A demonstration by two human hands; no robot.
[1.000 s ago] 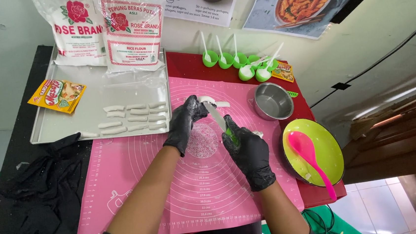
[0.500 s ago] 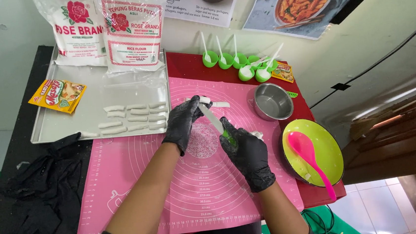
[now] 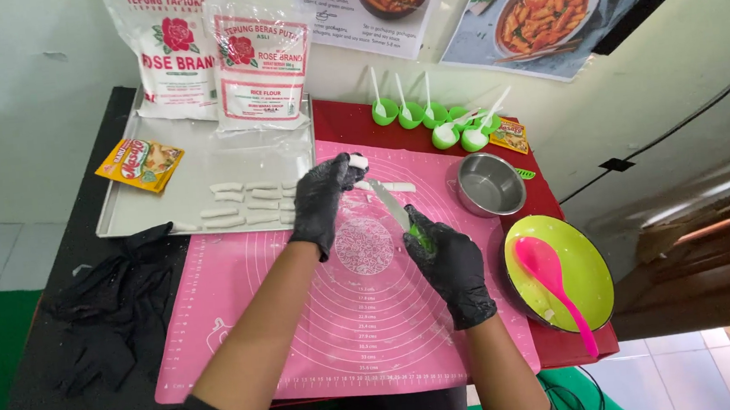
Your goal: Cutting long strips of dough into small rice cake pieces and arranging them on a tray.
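Observation:
Both my hands wear black gloves above a pink silicone mat (image 3: 288, 324). My left hand (image 3: 323, 198) pinches a short white dough piece (image 3: 358, 161) at its fingertips, lifted near the mat's far edge. My right hand (image 3: 449, 263) grips a knife (image 3: 389, 205) by its green handle, the blade pointing up-left towards the left hand. A white dough strip (image 3: 395, 187) lies on the mat just beyond the blade. Several cut white dough sticks (image 3: 243, 206) lie in rows on a metal tray (image 3: 180, 172) to the left.
Two flour bags (image 3: 219, 56) stand at the tray's back, an orange sachet (image 3: 139, 164) beside them. A steel bowl (image 3: 489, 185), a lime bowl (image 3: 581, 275) with pink spatula (image 3: 552, 281), small green cups with spoons (image 3: 436, 117), and black cloth (image 3: 113, 307) surround the mat.
My left hand has lifted a cut dough piece slightly up and away from the strip. My right hand with the knife has stayed in nearly the same spot.

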